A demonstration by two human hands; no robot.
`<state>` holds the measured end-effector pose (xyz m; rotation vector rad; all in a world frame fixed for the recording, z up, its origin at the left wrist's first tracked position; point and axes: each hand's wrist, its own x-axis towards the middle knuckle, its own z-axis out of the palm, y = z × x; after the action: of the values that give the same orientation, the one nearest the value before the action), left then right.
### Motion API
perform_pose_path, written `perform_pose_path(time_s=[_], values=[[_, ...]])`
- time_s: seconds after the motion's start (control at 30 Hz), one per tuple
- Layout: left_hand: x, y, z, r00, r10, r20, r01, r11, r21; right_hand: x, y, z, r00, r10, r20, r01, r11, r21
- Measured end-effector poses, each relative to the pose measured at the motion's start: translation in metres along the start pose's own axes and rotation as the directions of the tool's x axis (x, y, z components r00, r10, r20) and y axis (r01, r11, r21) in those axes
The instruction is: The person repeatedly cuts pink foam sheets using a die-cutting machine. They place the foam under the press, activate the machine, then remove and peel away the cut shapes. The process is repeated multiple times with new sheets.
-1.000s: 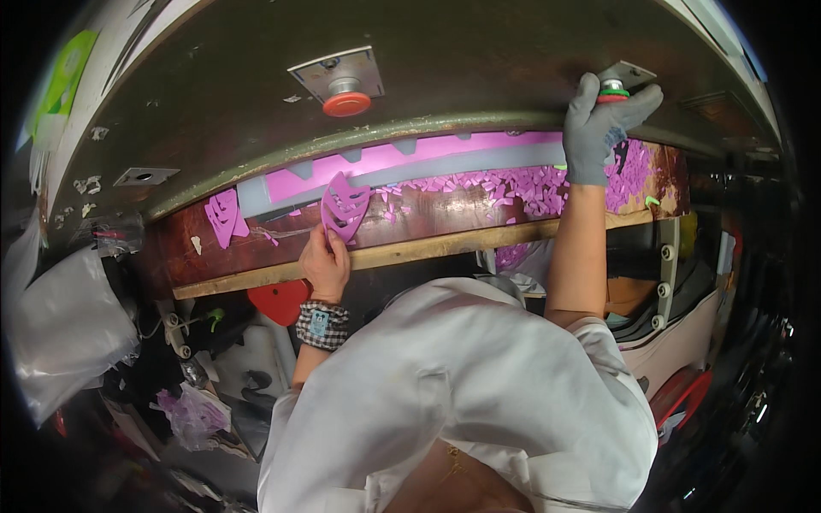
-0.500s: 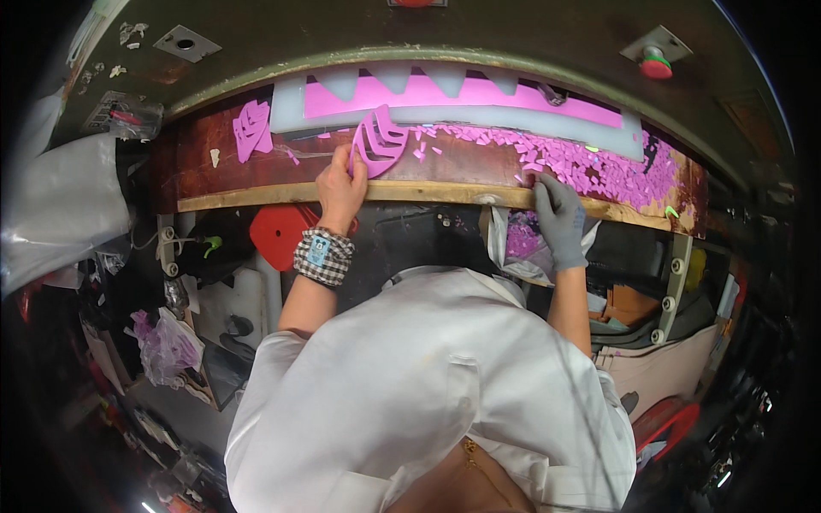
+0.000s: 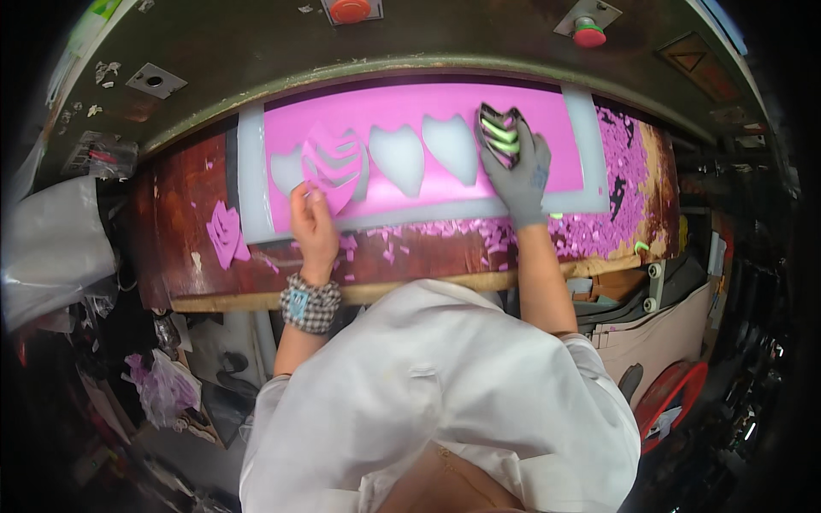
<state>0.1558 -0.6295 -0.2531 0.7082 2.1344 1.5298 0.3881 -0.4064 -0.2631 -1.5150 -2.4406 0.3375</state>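
Note:
A pink cut-out piece with chevron slots [image 3: 323, 162] is pinched between the fingers of my left hand [image 3: 314, 227], over the left part of a pink sheet [image 3: 558, 162]. The sheet has several shield-shaped openings and lies on a pale board [image 3: 596, 171]. My right hand [image 3: 522, 184], in a grey glove, grips a dark-edged cutting die [image 3: 499, 128] with bright green strips inside. That die rests on or just above the sheet, right of the openings. Slight blur covers the held piece.
More pink cut-outs [image 3: 226, 235] lie left of the board. Many pink scraps [image 3: 611, 224] cover the table's right end and front strip. A green machine body [image 3: 410, 38] with red buttons [image 3: 589, 34] spans the far side. A clear bag [image 3: 167, 389] hangs low left.
Both hands have moved forward over the board, the left with the pink piece. My right hand has taken hold of the die. More of the pink sheet and its openings now shows.

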Motion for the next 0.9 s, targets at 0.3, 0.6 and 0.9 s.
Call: perform_pose_path(time_s=[0.3,0.6,0.9], values=[[-0.019,-0.006,-0.004,0.992,-0.094,0.088,0.076,0.979,0.189,-0.036,0.057,-0.08,0.8,0.55,0.239,-0.168,-0.176,0.97],[-0.031,0.117,0.115,0.745,0.197,0.638,-0.2,0.977,-0.069,-0.11,-0.008,-0.119,0.694,0.677,0.245,0.015,-0.353,0.935],[-0.056,0.108,0.151,0.262,0.651,0.712,-0.5,0.723,-0.477,-0.15,-0.008,-0.115,0.683,0.55,0.48,0.025,-0.675,0.737]])
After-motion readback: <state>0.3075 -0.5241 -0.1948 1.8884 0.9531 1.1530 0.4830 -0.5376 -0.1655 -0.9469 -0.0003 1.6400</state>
